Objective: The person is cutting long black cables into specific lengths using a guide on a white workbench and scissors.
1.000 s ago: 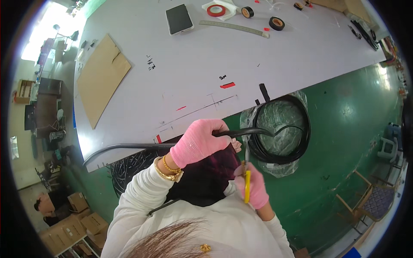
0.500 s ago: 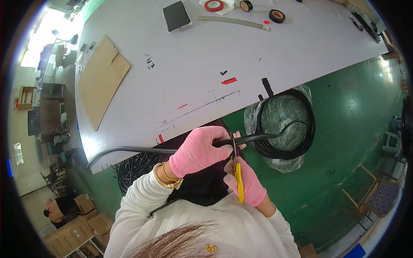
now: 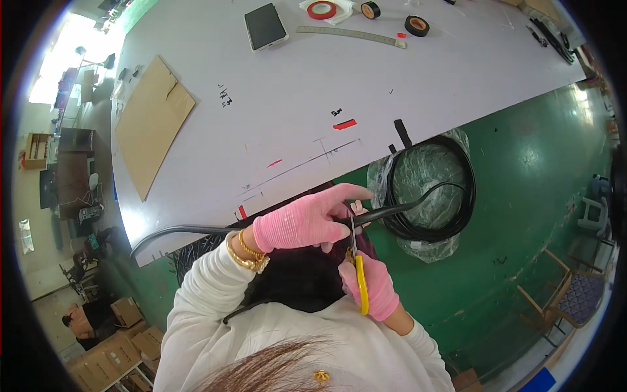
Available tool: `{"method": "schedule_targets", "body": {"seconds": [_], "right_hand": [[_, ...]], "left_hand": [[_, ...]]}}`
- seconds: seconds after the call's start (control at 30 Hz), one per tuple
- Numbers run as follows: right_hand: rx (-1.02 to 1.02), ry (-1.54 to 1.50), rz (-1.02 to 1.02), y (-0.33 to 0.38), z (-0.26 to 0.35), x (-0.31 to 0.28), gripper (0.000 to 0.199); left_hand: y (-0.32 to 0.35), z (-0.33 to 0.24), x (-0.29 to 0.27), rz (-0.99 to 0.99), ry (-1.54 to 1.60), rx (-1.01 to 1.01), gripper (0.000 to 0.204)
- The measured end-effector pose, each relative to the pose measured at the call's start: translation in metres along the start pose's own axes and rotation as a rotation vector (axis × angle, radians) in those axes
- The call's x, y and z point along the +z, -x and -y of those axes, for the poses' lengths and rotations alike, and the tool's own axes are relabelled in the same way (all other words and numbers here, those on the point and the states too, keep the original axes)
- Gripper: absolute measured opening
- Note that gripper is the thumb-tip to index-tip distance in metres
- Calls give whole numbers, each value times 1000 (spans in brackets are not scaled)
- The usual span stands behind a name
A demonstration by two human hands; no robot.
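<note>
Both hands are wearing pink gloves and working low in my view, just off the near edge of the table (image 3: 392,85). I am watching the left hand (image 3: 304,222) wrapping its fingers around a thick black cable (image 3: 196,230), fist closed on it, with the index finger stretching out along the cable toward 2 o'clock. I am seeing the right hand (image 3: 372,287) gripping the yellow-handled scissors (image 3: 358,274), fingers curled through the loops; the blades are pointing up toward 12 o'clock and meeting the cable just beside the left fingertips. I cannot tell whether the blades are already biting into the jacket or only touching it.

The cable is running from about 9 o'clock of the left hand, where it is bending down past the table edge, through the fist and on toward 3 o'clock into a black cable coil (image 3: 431,189) that is lying on the green floor (image 3: 522,196) in clear plastic wrap (image 3: 424,245).

On the table, well apart from the hands, I am noting a cardboard sheet (image 3: 153,124) at 10 o'clock, a dark phone (image 3: 265,26) and a metal ruler (image 3: 349,36) at 12 o'clock, a red tape roll (image 3: 322,9), and 2 black tape rolls (image 3: 417,25) near the far edge.
</note>
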State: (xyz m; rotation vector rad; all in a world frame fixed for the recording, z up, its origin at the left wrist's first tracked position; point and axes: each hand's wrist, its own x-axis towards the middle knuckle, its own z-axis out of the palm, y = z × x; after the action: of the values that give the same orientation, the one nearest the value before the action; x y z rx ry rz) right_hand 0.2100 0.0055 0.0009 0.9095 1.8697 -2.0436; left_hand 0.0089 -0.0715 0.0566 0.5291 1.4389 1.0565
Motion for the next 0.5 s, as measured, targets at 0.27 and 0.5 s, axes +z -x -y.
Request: {"method": "schedule_targets", "body": {"seconds": [0.27, 0.5], "right_hand": [[182, -124, 4, 16, 19, -4, 33], [-428, -42, -201, 33, -41, -38, 21]], "left_hand": [[-10, -3, -6, 374, 195, -64, 51], [-3, -8, -5, 319, 324, -28, 48]]}}
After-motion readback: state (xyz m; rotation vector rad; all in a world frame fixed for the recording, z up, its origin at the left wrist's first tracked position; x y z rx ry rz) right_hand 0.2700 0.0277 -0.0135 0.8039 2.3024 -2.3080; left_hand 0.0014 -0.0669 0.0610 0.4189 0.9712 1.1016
